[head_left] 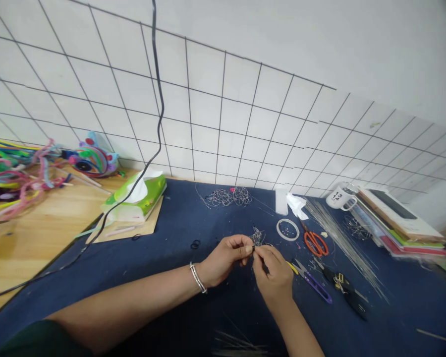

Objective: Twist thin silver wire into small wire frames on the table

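Observation:
My left hand (pixel 225 260), with a silver bangle at the wrist, pinches a small bundle of thin wire (pixel 258 234) between thumb and forefinger. My right hand (pixel 274 275) meets it from the other side, its fingertips also closed on the bundle. A tiny dark band shows where the fingertips come together; its kind is too small to make out. The silvery loops fan out just beyond the fingers. Close to my right hand lie purple-handled thread snips (pixel 315 286), black-handled pliers (pixel 345 290) and orange-handled scissors (pixel 315 243).
Long straight wires (pixel 344 238) lie at the right, near a mug (pixel 341 197) and stacked books (pixel 401 218). A round dish (pixel 287 230) holds small beads. Tangled wire (pixel 226 197) sits by the wall. A tissue pack (pixel 148 203) and a hanging black cable (pixel 158 89) are leftward.

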The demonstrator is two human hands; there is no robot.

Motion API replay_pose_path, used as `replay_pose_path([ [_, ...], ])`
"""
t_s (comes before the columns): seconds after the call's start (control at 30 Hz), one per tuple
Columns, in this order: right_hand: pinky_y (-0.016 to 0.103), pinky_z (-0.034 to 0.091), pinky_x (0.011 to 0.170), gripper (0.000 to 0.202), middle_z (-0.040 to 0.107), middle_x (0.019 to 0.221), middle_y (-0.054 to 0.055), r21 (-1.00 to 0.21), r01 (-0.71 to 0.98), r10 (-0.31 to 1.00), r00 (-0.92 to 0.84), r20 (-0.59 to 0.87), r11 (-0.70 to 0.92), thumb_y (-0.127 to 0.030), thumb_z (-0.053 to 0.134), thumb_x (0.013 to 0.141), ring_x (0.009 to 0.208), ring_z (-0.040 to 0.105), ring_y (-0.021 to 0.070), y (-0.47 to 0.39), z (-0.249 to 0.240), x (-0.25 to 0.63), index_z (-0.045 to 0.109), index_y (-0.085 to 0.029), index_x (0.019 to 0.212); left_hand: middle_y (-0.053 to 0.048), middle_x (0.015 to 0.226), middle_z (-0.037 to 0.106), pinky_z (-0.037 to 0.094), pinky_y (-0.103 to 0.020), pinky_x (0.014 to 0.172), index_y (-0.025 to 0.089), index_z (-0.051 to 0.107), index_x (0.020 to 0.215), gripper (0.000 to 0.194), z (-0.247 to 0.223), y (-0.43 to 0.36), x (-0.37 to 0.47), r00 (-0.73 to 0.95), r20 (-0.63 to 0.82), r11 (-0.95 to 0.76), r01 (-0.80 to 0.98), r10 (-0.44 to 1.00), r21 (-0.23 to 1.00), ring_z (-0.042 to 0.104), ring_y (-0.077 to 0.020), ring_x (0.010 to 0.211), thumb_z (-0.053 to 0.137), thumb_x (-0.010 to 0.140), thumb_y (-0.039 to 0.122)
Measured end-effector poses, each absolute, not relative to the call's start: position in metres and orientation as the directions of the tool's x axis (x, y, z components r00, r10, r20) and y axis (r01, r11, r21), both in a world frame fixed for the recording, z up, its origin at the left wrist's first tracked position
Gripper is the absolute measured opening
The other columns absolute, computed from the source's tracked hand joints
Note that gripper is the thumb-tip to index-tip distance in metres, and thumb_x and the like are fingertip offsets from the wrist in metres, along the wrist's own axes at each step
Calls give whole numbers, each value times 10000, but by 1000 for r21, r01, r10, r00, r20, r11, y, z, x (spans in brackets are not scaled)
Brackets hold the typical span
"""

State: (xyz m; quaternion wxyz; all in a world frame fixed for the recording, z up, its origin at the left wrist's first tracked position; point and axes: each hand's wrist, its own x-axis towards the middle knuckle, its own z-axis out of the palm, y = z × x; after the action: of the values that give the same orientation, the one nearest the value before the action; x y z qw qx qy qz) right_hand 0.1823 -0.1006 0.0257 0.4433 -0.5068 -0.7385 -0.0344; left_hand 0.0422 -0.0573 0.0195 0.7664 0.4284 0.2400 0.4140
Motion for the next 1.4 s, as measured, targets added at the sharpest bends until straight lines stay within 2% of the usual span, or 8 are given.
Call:
replay_pose_path([
  [0.17, 316, 495, 765, 185, 649, 867, 98, -284, 834, 677, -137, 723, 473, -90, 500, 801, 829, 601, 181, -102, 23, 181, 629, -137, 925, 15, 615, 479, 336, -214, 573, 106, 558, 757, 165, 18, -59, 44, 478, 71, 126, -368, 875, 921, 426, -76, 568, 600, 763, 266],
  [0.27, 314, 500, 756, 171, 647, 863, 111, -285, 828, 671, -141, 728, 483, -95, 511, 794, 822, 602, 185, -102, 25, 180, 631, -118, 913, 9, 632, 484, 352, -222, 590, 107, 558, 767, 164, 18, -59, 44, 462, 103, 59, -324, 881, 944, 431, -84, 592, 575, 782, 269],
  [0.63, 297, 479, 733, 148, 636, 800, 78, -412, 782, 704, -47, 709, 468, -106, 493, 784, 771, 593, 168, -100, 24, 178, 619, -143, 852, -11, 708, 502, 379, -231, 645, 121, 560, 734, 180, 26, -63, 40, 416, 295, -295, -66, 860, 953, 458, -99, 667, 490, 836, 252],
  [0.8, 255, 464, 664, 154, 623, 753, 50, -582, 683, 788, 17, 616, 440, -123, 476, 787, 694, 574, 139, -100, 27, 178, 626, -159, 794, -14, 726, 531, 383, -234, 669, 132, 559, 740, 150, 24, -62, 40, 380, 375, -420, 38, 845, 907, 472, -104, 693, 480, 837, 213],
  [0.93, 239, 449, 639, 159, 618, 755, 41, -668, 633, 842, 46, 538, 391, -151, 474, 788, 675, 561, 133, -100, 31, 178, 633, -164, 781, -17, 743, 546, 390, -243, 691, 140, 556, 748, 132, 24, -61, 38, 370, 411, -471, 83, 833, 878, 486, -109, 709, 473, 837, 193],
  [1.17, 212, 411, 553, 152, 576, 670, 5, -757, 593, 906, 104, 410, 275, -190, 474, 784, 579, 516, 113, -100, 36, 180, 620, -164, 746, -41, 841, 542, 397, -268, 734, 161, 529, 837, 67, 27, -60, 36, 426, 469, -563, 121, 774, 818, 490, -139, 794, 493, 788, 134],
  [1.27, 209, 412, 541, 175, 576, 664, 4, -788, 568, 928, 109, 357, 237, -205, 455, 798, 577, 519, 116, -99, 37, 181, 621, -158, 768, -60, 938, 536, 374, -310, 803, 173, 507, 905, 210, 28, -55, 35, 468, 513, -646, 182, 720, 741, 469, -178, 892, 535, 710, 100],
  [1.4, 217, 423, 568, 171, 587, 689, 11, -758, 581, 913, 63, 403, 295, -183, 454, 790, 608, 532, 121, -97, 33, 178, 618, -161, 749, -38, 868, 551, 353, -311, 765, 178, 498, 882, 206, 27, -48, 34, 538, 438, -657, 326, 720, 679, 478, -173, 810, 521, 690, 108],
])
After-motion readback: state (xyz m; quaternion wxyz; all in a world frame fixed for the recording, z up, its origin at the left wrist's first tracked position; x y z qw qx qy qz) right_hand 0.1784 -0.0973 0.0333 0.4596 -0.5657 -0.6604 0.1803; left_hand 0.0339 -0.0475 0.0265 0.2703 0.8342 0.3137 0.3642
